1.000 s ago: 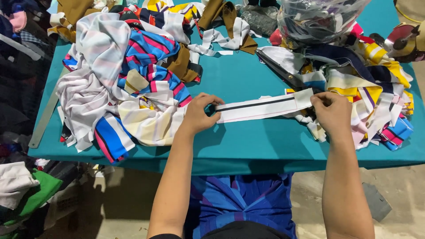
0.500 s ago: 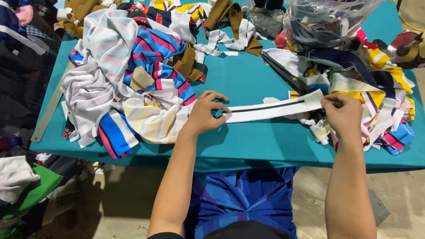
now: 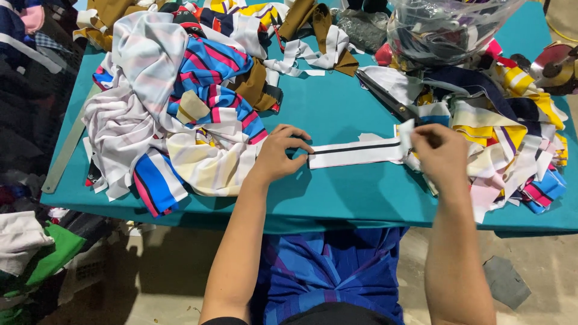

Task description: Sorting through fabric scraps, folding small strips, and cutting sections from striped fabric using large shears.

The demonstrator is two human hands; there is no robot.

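A white fabric strip (image 3: pixel 355 152) with a thin black line lies flat on the teal table (image 3: pixel 337 111). My left hand (image 3: pixel 279 153) pinches its left end, fingers curled over the edge. My right hand (image 3: pixel 441 154) grips the strip's right end, which is folded upward. The strip is stretched between both hands near the table's front edge.
A big heap of striped cloth (image 3: pixel 174 108) fills the left half. More coloured strips (image 3: pixel 512 138) pile at the right. Black scissors (image 3: pixel 388 99) lie behind the strip. A clear plastic bag (image 3: pixel 445 24) stands at the back right, a metal ruler (image 3: pixel 66 150) at the left edge.
The strip's right end has been lifted and folded up by my right hand. Both hands sit a little closer together, and the strip looks shorter.
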